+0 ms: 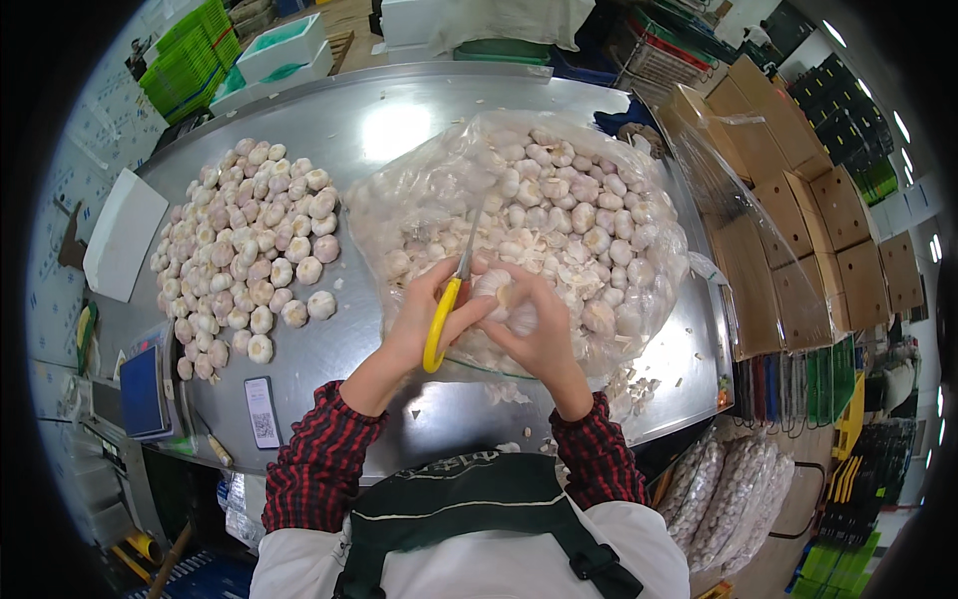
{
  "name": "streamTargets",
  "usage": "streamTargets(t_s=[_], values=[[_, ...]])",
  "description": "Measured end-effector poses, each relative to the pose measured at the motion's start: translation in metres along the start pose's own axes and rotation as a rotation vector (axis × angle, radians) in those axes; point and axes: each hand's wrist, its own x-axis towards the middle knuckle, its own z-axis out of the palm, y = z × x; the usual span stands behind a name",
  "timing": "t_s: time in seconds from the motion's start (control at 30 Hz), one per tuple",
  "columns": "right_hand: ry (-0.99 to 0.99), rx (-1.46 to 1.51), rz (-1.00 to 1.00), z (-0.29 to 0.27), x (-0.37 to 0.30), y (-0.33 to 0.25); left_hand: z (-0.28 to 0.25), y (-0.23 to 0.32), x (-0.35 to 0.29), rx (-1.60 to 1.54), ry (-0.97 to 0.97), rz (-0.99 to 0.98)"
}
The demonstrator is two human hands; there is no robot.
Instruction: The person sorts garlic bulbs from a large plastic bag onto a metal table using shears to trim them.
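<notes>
Over the near edge of a big clear plastic bag (pixel 379 200), my two hands meet at a garlic bulb (pixel 494 287). My left hand (pixel 411 321) is closed round yellow-handled scissors (pixel 439 332), their blades pointing away from me, and its thumb and fingertips reach the bulb's left side. My right hand (pixel 544 329) holds the bulb from the right, its fingers curled round it. Loose peel (pixel 499 242) and many garlic bulbs (pixel 589 215) lie in the bag behind my hands. To the left, a heap of pale garlic bulbs (pixel 244 240) is spread on the metal table (pixel 349 329).
A phone (pixel 261 411) lies on the table's near left part, beside a thin handled tool (pixel 218 449) and a blue-topped device (pixel 145 391). Cardboard boxes (pixel 788 250) stand along the right edge. Full net sacks (pixel 718 499) sit at lower right; green crates (pixel 190 60) are stacked far left.
</notes>
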Motion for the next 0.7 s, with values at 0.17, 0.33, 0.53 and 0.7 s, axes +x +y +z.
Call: streamTargets(t_s=[0.17,0.33,0.53,0.7], values=[[0.132,0.788,0.400,0.002,-0.019,0.012,-0.004,0.007,-0.031,0.126,0.012,0.053],[0.127,0.866,0.510,0.012,-0.028,0.008,0.000,-0.021,-0.052,0.906,-0.080,0.318],[0.140,0.160,0.446,0.017,-0.038,0.029,0.011,-0.053,-0.052,0.911,-0.163,0.092],[-0.027,-0.122,0.340,0.025,-0.040,0.015,0.009,-0.023,-0.065,0.206,-0.218,-0.351]])
